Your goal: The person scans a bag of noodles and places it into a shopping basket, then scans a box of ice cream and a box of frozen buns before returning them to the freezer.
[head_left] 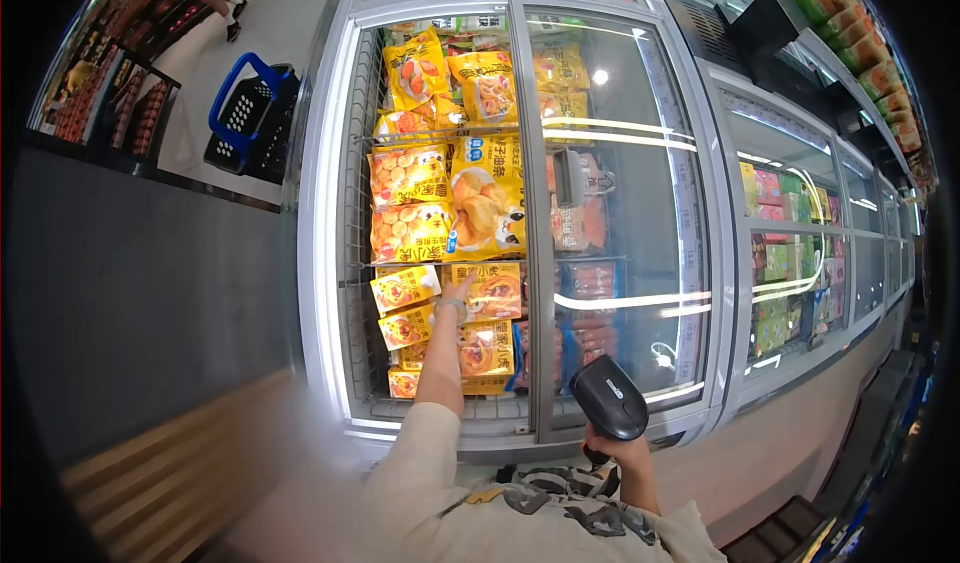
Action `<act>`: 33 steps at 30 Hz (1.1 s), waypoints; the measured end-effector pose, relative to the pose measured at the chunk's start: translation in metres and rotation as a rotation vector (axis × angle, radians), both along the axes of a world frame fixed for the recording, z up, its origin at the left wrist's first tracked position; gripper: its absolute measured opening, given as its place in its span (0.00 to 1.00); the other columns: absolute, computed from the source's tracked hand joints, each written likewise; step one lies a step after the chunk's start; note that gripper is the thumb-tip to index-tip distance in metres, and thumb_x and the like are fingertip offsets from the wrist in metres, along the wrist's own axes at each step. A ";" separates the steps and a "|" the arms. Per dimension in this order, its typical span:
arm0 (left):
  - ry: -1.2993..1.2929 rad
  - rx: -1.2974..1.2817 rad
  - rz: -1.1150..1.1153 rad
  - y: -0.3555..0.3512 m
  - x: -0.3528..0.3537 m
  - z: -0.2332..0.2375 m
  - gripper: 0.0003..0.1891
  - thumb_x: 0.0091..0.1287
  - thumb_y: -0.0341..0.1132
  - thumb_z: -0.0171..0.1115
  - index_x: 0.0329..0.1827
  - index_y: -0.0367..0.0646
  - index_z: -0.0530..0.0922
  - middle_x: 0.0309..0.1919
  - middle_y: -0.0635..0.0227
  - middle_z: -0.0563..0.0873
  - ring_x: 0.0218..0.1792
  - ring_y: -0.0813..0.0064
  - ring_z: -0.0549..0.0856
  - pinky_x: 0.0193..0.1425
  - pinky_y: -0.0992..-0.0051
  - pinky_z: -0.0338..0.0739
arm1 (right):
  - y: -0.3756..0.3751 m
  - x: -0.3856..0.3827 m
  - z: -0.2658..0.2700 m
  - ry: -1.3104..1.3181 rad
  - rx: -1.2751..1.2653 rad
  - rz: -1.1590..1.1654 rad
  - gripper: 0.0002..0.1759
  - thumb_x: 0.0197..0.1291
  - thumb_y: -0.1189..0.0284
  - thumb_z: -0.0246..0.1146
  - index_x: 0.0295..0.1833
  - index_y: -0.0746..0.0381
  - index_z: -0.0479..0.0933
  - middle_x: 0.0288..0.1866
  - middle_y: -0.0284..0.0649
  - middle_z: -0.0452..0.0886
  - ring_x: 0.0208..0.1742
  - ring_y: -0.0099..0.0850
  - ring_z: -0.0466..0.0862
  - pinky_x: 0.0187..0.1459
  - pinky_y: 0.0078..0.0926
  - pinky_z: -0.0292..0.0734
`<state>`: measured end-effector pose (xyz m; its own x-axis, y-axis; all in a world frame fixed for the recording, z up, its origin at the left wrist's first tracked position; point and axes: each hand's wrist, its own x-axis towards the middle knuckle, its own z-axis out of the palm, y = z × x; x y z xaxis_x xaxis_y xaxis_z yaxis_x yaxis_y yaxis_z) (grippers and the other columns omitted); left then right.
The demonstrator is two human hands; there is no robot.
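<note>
My left hand (455, 295) reaches down into an open chest freezer (330, 213) and rests with spread fingers on a yellow and orange frozen food bag (490, 291). Several yellow bags of frozen snacks (440, 203) fill the open left half of the freezer. My right hand (615, 450) grips a black handheld barcode scanner (610, 396), held over the freezer's front edge. The scanner's head points toward the glass lid.
A sliding glass lid (620, 193) covers the freezer's right half, with red packs under it. A blue shopping basket (250, 113) stands on the floor at the left. More freezers (800, 253) run on the right. Another person's feet (225, 8) show at the top left.
</note>
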<state>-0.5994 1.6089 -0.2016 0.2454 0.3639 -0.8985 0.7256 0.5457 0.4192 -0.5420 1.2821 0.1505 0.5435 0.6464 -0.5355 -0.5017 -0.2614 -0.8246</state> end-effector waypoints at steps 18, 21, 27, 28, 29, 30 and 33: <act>-0.005 0.465 -0.259 -0.048 0.002 0.108 0.60 0.35 0.52 0.71 0.67 0.50 0.36 0.62 0.45 0.53 0.60 0.49 0.60 0.61 0.64 0.62 | 0.013 -0.004 0.010 0.024 0.088 0.005 0.23 0.32 0.80 0.63 0.41 0.68 0.70 0.24 0.38 0.74 0.24 0.26 0.74 0.27 0.22 0.68; 0.171 0.520 -0.297 -0.053 0.017 0.116 0.59 0.33 0.50 0.72 0.66 0.49 0.40 0.58 0.45 0.58 0.58 0.50 0.62 0.60 0.64 0.62 | 0.009 -0.003 0.022 0.046 0.184 0.020 0.17 0.36 0.83 0.61 0.38 0.68 0.72 0.28 0.36 0.76 0.28 0.25 0.75 0.31 0.23 0.70; 0.133 0.576 -0.146 -0.025 -0.016 0.182 0.55 0.28 0.46 0.73 0.62 0.44 0.52 0.52 0.47 0.65 0.56 0.51 0.64 0.59 0.63 0.61 | -0.007 -0.012 0.017 -0.023 0.251 0.072 0.22 0.31 0.84 0.58 0.40 0.70 0.69 0.25 0.40 0.74 0.24 0.28 0.74 0.27 0.22 0.68; 0.067 0.581 -0.029 -0.019 -0.033 0.181 0.54 0.27 0.45 0.73 0.61 0.43 0.53 0.52 0.47 0.67 0.56 0.53 0.66 0.59 0.64 0.61 | -0.006 -0.014 0.021 -0.003 0.261 0.075 0.21 0.32 0.84 0.58 0.40 0.70 0.69 0.26 0.40 0.74 0.23 0.27 0.74 0.27 0.22 0.68; -0.193 0.497 0.187 -0.012 -0.053 0.172 0.50 0.32 0.38 0.73 0.61 0.42 0.53 0.51 0.49 0.69 0.52 0.57 0.71 0.55 0.64 0.67 | -0.008 -0.018 0.019 0.023 0.273 0.081 0.20 0.34 0.83 0.58 0.40 0.70 0.69 0.25 0.39 0.73 0.23 0.27 0.73 0.26 0.22 0.68; -0.357 0.358 0.396 -0.018 -0.064 0.209 0.48 0.34 0.34 0.73 0.60 0.41 0.53 0.50 0.51 0.70 0.49 0.60 0.74 0.52 0.65 0.70 | -0.008 -0.020 0.019 0.039 0.292 0.101 0.20 0.35 0.82 0.58 0.41 0.70 0.69 0.24 0.39 0.73 0.23 0.26 0.73 0.26 0.21 0.67; -0.542 0.142 0.733 -0.028 -0.101 0.273 0.27 0.50 0.31 0.63 0.54 0.41 0.65 0.45 0.61 0.77 0.47 0.65 0.78 0.48 0.61 0.73 | -0.004 -0.027 0.029 0.058 0.316 0.149 0.22 0.35 0.81 0.57 0.44 0.69 0.69 0.22 0.38 0.72 0.23 0.25 0.72 0.25 0.20 0.66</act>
<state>-0.7003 1.5809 0.0716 0.2841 0.6924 -0.6632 -0.0964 0.7088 0.6988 -0.5689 1.2786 0.1793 0.4050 0.8550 -0.3238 -0.5255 -0.0721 -0.8478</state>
